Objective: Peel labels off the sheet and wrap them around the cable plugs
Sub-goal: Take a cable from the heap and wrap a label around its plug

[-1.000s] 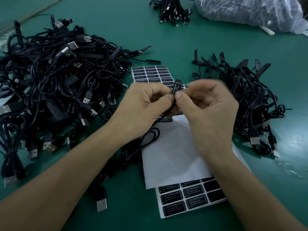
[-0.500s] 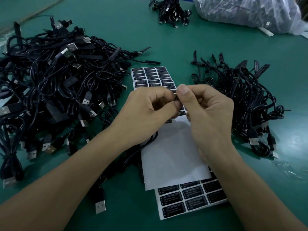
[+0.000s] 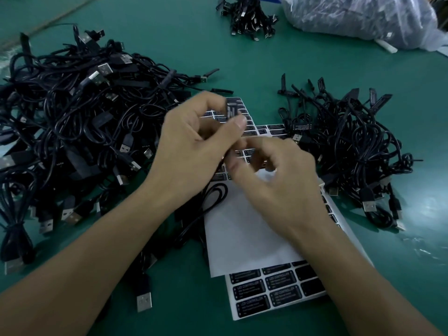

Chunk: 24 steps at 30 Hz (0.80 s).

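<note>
Hands apart now – before, both pinched plug (image 3: 232,109) together. Left hand (image 3: 194,146) alone holds plug, thumb and fingers on it, moved up and farther from body. Plug top sticks up past thumb tip. Right hand (image 3: 278,185) let go, dropped lower over white backing sheet (image 3: 242,238), fingers loose and blurry – more black labels (image 3: 271,128) show past hands.

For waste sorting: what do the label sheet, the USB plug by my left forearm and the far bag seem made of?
Label sheet: semi-gloss black stickers on white backing, probably coated paper. USB plug: shiny metal shell, matte black plastic body. Bag: thin translucent plastic film, crinkled, glinting.
</note>
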Motion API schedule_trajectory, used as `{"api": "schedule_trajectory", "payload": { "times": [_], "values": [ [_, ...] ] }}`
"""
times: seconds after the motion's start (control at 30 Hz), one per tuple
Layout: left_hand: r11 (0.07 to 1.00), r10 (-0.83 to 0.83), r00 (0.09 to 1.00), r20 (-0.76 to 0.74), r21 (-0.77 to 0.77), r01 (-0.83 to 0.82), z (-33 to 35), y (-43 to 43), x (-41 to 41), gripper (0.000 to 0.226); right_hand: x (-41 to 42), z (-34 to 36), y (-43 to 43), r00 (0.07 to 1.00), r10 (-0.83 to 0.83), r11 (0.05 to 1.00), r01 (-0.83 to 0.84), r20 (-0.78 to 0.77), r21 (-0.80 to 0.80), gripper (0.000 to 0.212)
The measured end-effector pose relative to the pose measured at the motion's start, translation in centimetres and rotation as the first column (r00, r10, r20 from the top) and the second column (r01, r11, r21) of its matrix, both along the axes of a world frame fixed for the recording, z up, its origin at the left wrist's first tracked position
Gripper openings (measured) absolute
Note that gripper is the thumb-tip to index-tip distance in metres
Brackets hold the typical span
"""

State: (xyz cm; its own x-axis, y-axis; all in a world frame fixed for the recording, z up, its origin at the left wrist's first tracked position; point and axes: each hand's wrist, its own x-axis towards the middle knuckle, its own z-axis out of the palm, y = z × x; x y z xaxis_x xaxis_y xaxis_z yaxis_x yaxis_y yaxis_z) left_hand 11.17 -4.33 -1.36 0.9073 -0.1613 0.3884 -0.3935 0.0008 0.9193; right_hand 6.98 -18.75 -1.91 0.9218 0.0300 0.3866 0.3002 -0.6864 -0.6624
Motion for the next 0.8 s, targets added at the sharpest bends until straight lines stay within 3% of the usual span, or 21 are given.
{"api": "schedule_trajectory", "payload": {
  "times": [0.07, 0.2, 0.33, 0.5, 0.6, 0.7, 0.8],
  "values": [
    [0.994, 0.021, 0.999, -0.035, -0.111, -0.025, 0.3, 0.1, 0.0, 0.010, 0.1, -0.1, 0.0, 0.999, 0.040, 0.969, -0.048, -0.037, -0.242, 0.053],
    [0.966, -0.019, 0.995, -0.102, -0.257, -0.008, 0.9, 0.0, -0.2, 0.011, 0.0, 0.1, 0.2, 0.983, 0.171, 0.953, -0.184, -0.071, -0.240, 0.056],
    [0.953, -0.034, 0.987, -0.156, -0.302, -0.015, 1.2, 0.0, 0.0, 0.014, -0.1, 0.1, 0.5, 0.966, 0.232, 0.966, -0.243, -0.115, -0.091, 0.034],
    [0.925, -0.005, 0.977, -0.214, -0.371, -0.077, 1.5, 0.8, 0.5, 0.022, -0.1, 0.4, 0.0, 0.934, 0.319, 0.912, -0.256, -0.160, 0.320, 0.021],
    [0.908, 0.024, 0.965, -0.262, -0.399, -0.131, 1.7, 1.2, 0.7, 0.032, 0.1, 1.1, -0.8, 0.970, 0.217, 0.901, -0.156, -0.109, 0.405, 0.025],
    [0.910, 0.083, 0.949, -0.304, -0.365, -0.196, 1.7, 1.4, 0.8, 0.044, 0.4, 1.8, -2.2, 0.992, 0.027, 0.832, 0.046, -0.122, 0.553, 0.019],
    [0.915, 0.167, 0.936, -0.309, -0.305, -0.264, 1.7, 1.4, 0.9, 0.045, 0.9, 2.0, -4.4, 0.939, -0.342, 0.874, 0.324, -0.014, 0.363, 0.021]
  ]
}}
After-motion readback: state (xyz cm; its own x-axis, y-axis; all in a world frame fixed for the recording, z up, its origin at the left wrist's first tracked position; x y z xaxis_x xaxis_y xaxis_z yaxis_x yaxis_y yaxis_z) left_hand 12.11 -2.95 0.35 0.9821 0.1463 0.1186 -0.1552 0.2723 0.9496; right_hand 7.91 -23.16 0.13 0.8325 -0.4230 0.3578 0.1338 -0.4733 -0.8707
